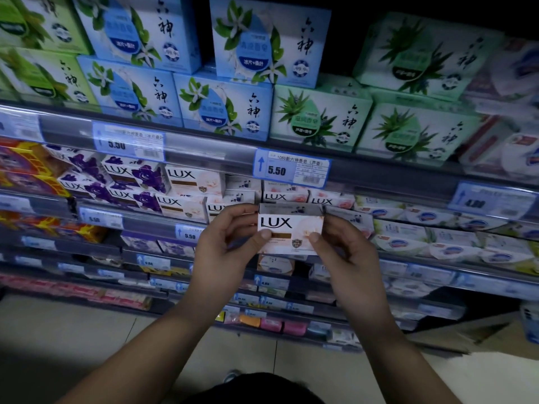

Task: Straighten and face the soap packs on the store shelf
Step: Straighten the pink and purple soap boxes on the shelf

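A white LUX soap pack (291,227) is held upright in front of the second shelf, its printed face turned toward me. My left hand (224,249) grips its left side with the thumb on the front. My right hand (347,258) grips its right side the same way. Behind it stand more white LUX packs (192,182) in two stacked rows, with purple LUX packs (134,176) to their left. The packs directly behind the held one are partly hidden.
The top shelf carries blue boxes (221,103) and green boxes (318,118). A shelf rail with a 5.50 price tag (291,169) runs just above the LUX row. White and green soap packs (437,231) lie to the right. Lower shelves and a tiled floor (58,330) are below.
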A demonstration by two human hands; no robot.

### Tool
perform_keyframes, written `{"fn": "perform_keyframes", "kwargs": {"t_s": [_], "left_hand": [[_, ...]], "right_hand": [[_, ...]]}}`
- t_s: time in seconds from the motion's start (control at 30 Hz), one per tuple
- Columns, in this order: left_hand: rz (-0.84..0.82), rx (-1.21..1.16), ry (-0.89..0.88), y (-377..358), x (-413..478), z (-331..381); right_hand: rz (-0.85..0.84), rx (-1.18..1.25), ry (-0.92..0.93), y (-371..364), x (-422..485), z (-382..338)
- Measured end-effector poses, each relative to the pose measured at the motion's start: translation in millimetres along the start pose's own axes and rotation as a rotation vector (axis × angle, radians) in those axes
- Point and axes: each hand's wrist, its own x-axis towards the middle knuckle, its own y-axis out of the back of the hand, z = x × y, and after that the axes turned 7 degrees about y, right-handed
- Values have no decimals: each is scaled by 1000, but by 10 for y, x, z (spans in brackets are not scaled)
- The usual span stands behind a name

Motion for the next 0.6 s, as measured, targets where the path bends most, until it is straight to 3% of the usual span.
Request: {"fn": "perform_keyframes", "kwargs": {"t_s": [0.27, 0.43, 0.6], "left_hand": [[-142, -36, -89, -25, -44, 32], [-53, 18, -55, -6, -81, 61], [-65, 0, -5, 11, -99, 42]], "right_hand": [[12, 71, 42, 85, -115, 40], [70, 105, -21, 87, -137, -1], [118, 120, -115, 25, -140, -55]]}}
